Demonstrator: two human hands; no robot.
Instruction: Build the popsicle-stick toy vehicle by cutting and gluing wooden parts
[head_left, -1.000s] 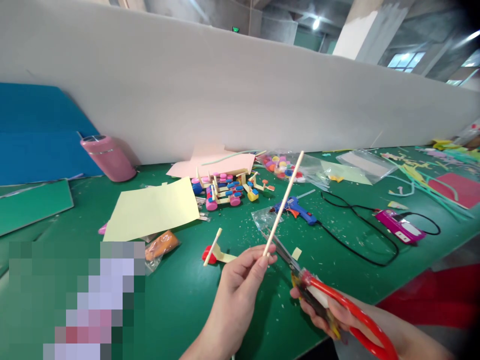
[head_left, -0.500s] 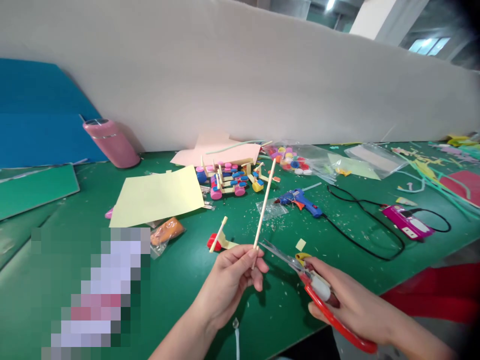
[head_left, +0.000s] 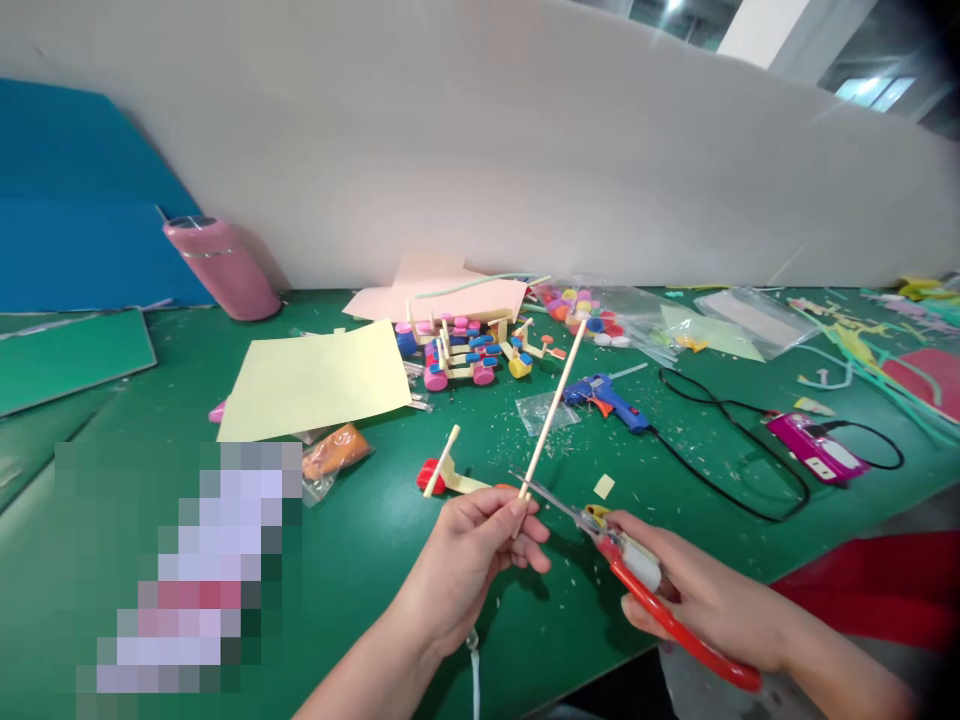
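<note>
A thin pale wooden stick (head_left: 556, 405) slants up and to the right from my left hand (head_left: 480, 555), pinched near its lower end between thumb and fingers. My right hand (head_left: 701, 590) is closed around red-handled scissors (head_left: 649, 600), whose blades point left and cross the stick just above my left fingertips. A white and a yellow piece show beside the scissors in my right palm; I cannot make out what they are. Behind my left hand lies a small part with a red wheel-like piece (head_left: 430, 477) and pale sticks.
On the green table (head_left: 360, 590) are a blue glue gun (head_left: 611, 402), a purple power strip (head_left: 816, 447), several small colourful wheeled models (head_left: 465, 360), a yellow sheet (head_left: 319, 385), a wrapped orange block (head_left: 336, 452) and a pink tumbler (head_left: 225, 270).
The scissors have moved left, so their blades now cross the stick. The stick leans further to the right, still held in my left hand.
</note>
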